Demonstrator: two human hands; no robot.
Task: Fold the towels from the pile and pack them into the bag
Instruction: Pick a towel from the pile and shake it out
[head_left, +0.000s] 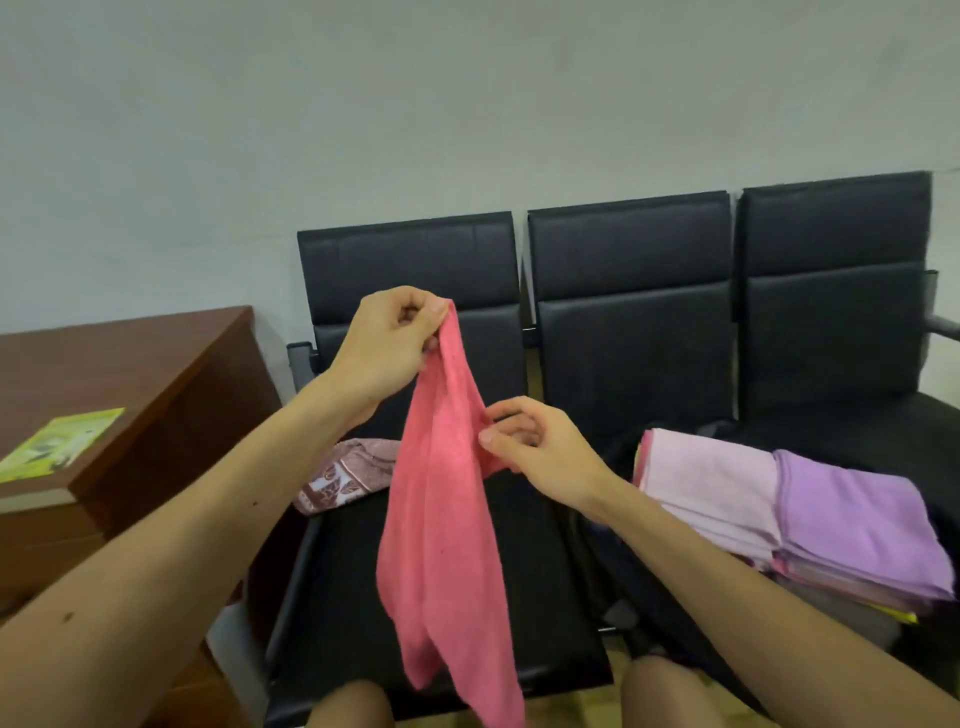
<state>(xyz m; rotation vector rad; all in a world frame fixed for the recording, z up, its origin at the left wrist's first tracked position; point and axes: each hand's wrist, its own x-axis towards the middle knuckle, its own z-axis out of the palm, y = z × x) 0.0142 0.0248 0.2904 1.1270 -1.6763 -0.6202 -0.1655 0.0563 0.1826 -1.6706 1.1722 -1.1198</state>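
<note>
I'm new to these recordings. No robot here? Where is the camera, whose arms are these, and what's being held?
No machine: a person wears one camera on the head, looking down at their own bare arms. The left hand pinches the top corner of a coral-pink terry towel; the right hand pinches its edge lower down, so it hangs over the black padded bench seat. A crumpled pink patterned towel lies on the seat. A stack of folded lilac towels sits further right.
</note>
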